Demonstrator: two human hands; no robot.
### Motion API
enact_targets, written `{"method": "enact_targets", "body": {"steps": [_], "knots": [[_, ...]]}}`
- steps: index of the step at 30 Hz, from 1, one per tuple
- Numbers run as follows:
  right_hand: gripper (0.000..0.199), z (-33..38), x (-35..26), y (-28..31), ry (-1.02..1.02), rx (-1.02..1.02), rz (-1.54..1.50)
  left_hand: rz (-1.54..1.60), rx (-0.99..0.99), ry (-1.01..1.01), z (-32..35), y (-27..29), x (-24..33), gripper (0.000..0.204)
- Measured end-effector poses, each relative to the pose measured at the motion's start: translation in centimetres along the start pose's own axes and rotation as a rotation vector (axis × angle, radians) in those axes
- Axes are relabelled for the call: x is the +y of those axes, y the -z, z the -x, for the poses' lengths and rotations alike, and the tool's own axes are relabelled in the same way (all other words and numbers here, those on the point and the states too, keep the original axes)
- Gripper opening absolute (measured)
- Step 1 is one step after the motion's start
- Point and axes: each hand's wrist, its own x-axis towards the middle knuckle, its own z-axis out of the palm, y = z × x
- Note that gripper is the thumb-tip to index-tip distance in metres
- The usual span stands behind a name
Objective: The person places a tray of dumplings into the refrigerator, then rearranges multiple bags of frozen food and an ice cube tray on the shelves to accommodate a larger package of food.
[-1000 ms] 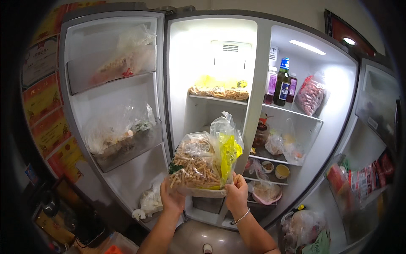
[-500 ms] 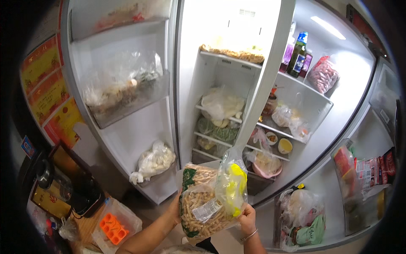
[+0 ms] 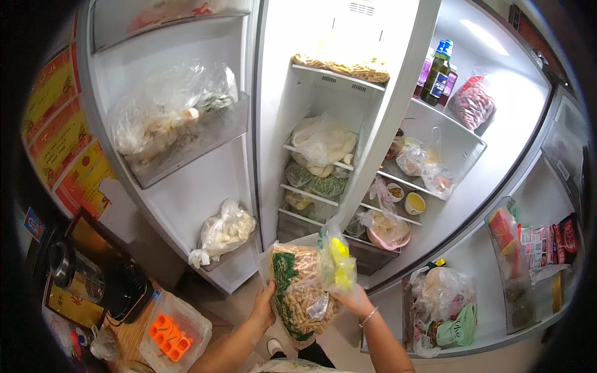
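In front of the open fridge I hold a clear bag of pale brown, stick-shaped food pieces (image 3: 305,283), with green print along its left side and a white label. My left hand (image 3: 265,306) is closed on the bag's left edge. My right hand (image 3: 353,301) is at its right edge, with fingers partly hidden behind plastic. A clear plastic bag with bright yellow patches (image 3: 339,261) stands up over the right side, just above the right hand. Whether it is part of the large bag I cannot tell.
Both fridge doors stand open, with bagged food (image 3: 227,230) in the left door. Shelves ahead hold a white bag (image 3: 323,140), a pink bowl (image 3: 388,233) and a green bottle (image 3: 438,78). At lower left are a blender (image 3: 81,273) and an orange mould (image 3: 169,337) in a clear container.
The large bag has tilted and shifted slightly right. My right hand has moved up and inward along its right edge, and the yellow-patched plastic has dropped and turned.
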Motion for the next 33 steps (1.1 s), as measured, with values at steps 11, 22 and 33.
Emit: {"method": "enact_targets", "body": {"steps": [11, 22, 33], "knots": [[0.028, 0.0, 3.4, -1.5, 0.095, 0.392, -0.37, 0.127, -0.172, 0.052, -7.2, 5.9, -9.0, 0.068], [0.034, 2.0, 0.8, 0.8, -0.093, 0.381, -1.004, -0.012, -0.08, 0.277, -4.3, 4.0, -8.0, 0.093], [0.033, 3.8, -3.4, 5.7, 0.19, 0.347, -1.086, 0.042, -0.195, 0.193, -4.7, 3.9, -6.8, 0.06]]}}
